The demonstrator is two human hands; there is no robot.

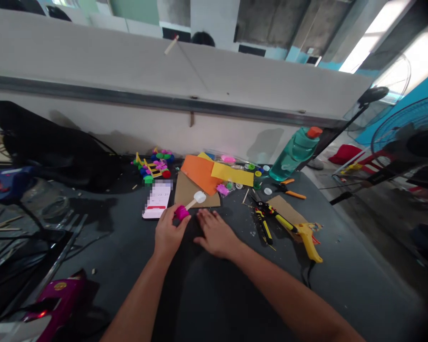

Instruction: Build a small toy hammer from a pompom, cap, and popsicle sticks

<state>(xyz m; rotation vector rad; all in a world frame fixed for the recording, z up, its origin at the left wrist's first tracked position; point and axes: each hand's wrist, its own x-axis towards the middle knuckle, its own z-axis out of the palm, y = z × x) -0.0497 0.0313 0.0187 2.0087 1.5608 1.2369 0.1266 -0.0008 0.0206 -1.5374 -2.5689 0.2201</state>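
Note:
Between the thumb and fingers of my left hand (169, 232) is a magenta bottle cap (182, 213). A flat wooden stick (191, 204) runs from the cap to a white round cap (199, 196); whether they are joined I cannot tell. My right hand (216, 232) lies palm down on the dark table, fingers spread, just right of the magenta cap. Beyond both hands a piece of brown cardboard (185, 190) lies under an orange sheet (199, 172) and a yellow strip (233, 174). Left of the cardboard is a phone (159, 199) with a lit screen.
To the right lie pliers (264, 225), orange-handled cutters (295, 194) and a yellow glue gun (309, 242) with its cord. A green bottle (292, 154) stands at the back. Colourful small models (153, 166) sit behind the phone. A magenta power strip (62, 304) is front left.

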